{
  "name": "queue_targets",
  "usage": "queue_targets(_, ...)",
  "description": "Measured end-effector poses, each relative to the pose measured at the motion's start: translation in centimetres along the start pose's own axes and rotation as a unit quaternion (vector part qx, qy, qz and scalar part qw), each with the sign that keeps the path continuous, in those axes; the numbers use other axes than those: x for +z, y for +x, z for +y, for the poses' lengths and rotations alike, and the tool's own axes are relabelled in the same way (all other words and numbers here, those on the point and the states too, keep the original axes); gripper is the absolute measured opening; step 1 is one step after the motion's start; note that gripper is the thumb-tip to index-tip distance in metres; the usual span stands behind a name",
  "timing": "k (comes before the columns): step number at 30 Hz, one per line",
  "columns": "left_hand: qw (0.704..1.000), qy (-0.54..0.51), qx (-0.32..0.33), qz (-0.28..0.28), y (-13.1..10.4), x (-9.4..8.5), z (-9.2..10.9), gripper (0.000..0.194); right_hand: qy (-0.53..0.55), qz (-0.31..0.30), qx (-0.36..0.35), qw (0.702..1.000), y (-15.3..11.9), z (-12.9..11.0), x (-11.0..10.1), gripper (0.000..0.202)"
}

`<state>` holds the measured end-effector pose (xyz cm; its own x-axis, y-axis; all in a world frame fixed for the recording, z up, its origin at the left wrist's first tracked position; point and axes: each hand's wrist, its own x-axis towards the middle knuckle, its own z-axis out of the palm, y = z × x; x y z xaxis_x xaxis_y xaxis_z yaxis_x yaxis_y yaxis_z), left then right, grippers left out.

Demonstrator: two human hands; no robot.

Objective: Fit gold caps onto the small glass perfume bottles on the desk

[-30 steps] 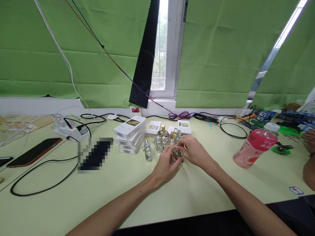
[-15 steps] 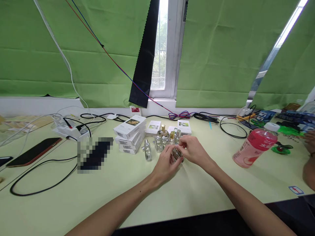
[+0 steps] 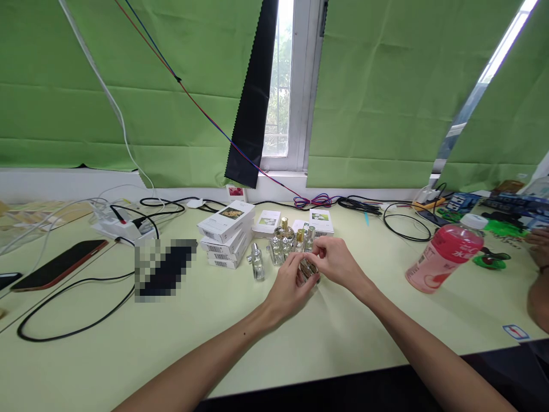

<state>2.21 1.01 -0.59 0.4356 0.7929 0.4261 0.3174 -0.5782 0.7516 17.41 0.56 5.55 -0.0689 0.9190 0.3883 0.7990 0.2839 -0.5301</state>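
Observation:
My left hand (image 3: pixel 288 286) is wrapped round a clear glass perfume bottle (image 3: pixel 307 269), thumb on its near side. At the top of this bottle, the fingers of my right hand (image 3: pixel 337 260) are pinched together; they hide its neck and any cap. Just beyond my hands stand several more perfume bottles, among them a round one with a gold top (image 3: pixel 284 232) and one with a gold cap (image 3: pixel 299 237). A slim bottle with a silver cap (image 3: pixel 257 263) stands apart, left of my left hand.
Left of the bottles is a stack of white boxes (image 3: pixel 225 226); more white boxes (image 3: pixel 321 222) lie behind. A pink drink bottle (image 3: pixel 441 257) stands to the right. Phones (image 3: pixel 60 266), a power strip (image 3: pixel 124 229) and cables are on the left. Another person's arm (image 3: pixel 538 297) shows at the right edge.
Hardly anything differs. My right hand's fingers have shifted very slightly at the bottle's top; my left hand keeps its hold.

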Motion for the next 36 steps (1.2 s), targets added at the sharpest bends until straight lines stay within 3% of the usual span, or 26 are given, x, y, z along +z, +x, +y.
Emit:
queue_targets(8,1.0,0.003,0.001,0.005,-0.1,0.0,-0.3,0.034,0.02,-0.001,-0.016,1.0,0.3,0.5,-0.7,0.032)
queue_targets(14,1.0,-0.001,-0.001,0.006,-0.1,0.0,-0.3,0.037,0.072,-0.068,-0.031,0.995,0.6,0.5,-1.4,0.014)
queue_targets(25,1.0,-0.001,-0.002,0.002,-0.1,0.0,-0.2,0.032,0.211,-0.129,0.025,0.969,0.7,1.1,-1.6,0.02)
queue_targets(36,1.0,-0.005,-0.005,0.005,-0.1,0.0,0.0,0.031,0.188,-0.1,0.018,0.977,0.7,1.1,-1.1,0.023)
